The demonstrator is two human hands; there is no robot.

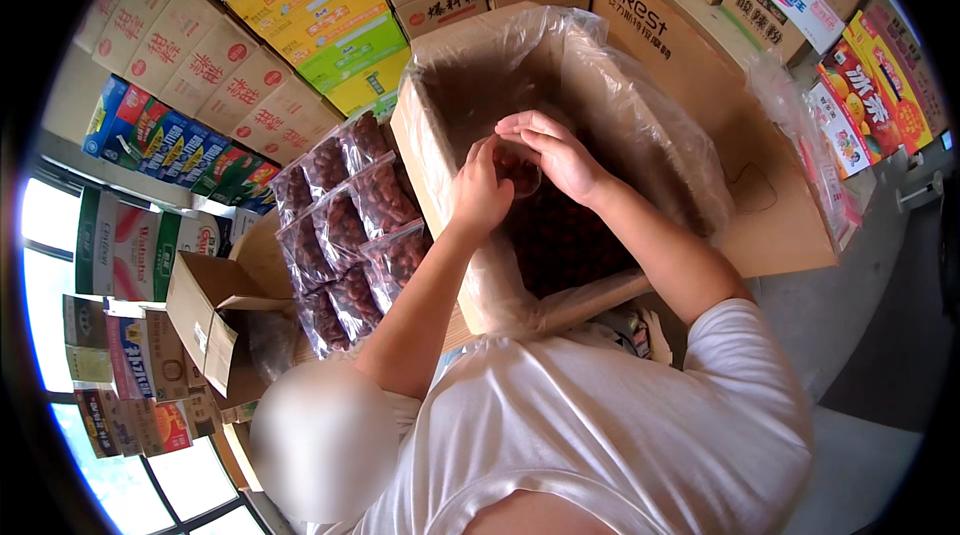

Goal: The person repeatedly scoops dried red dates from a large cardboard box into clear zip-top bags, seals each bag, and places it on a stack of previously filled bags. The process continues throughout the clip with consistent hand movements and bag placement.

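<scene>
Over a large cardboard box (pixel 432 170) lined with clear plastic, my two hands meet at a small clear plastic bag (pixel 521 178) with dark red dried fruit, like red dates, in it. My left hand (pixel 483 185) is closed round the bag's left side. From the other side my right hand (pixel 556 153) grips it near the top, its fingers bent across toward the left fingers. My hands partly hide the bag. Beneath lies a heap of loose dates (pixel 565 245) at the box's bottom. Filled bags of dates (pixel 345 225) stand in rows left of the box.
An open small carton (pixel 205 320) sits at the left. Stacked cartons (pixel 215 75) line the far left, with more behind the big box. A large cardboard panel (pixel 765 205) and a bundle of clear plastic bags (pixel 812 150) are at the right.
</scene>
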